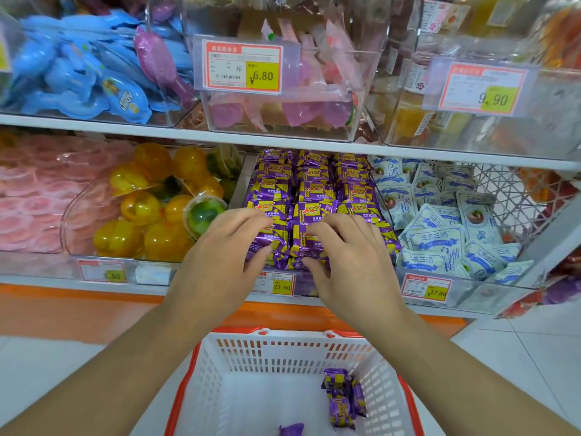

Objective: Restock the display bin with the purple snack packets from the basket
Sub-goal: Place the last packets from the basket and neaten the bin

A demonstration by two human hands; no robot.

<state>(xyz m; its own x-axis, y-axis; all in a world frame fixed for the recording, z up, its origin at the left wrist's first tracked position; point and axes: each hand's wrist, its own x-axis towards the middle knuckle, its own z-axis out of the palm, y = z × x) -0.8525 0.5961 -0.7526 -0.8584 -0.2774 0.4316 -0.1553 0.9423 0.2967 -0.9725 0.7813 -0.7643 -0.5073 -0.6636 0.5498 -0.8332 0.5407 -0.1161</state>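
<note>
While both our hands reach into the bin (248, 180) at the centre of the frame, the left hand (224, 247) and the right hand (349, 256) each curl their fingers around purple packets (314, 190) at the front row. Near the bottom, the basket (245, 350) holds a few more packets (342, 398).

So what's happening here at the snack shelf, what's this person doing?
A person is restocking the clear display bin on the lower shelf with purple snack packets. The left hand and the right hand each have their fingers curled over the front packets in the bin, setting or straightening them. The rows behind look neatly filled. Below, the white basket with its orange rim holds only a few purple packets, so the job looks nearly finished.
</note>
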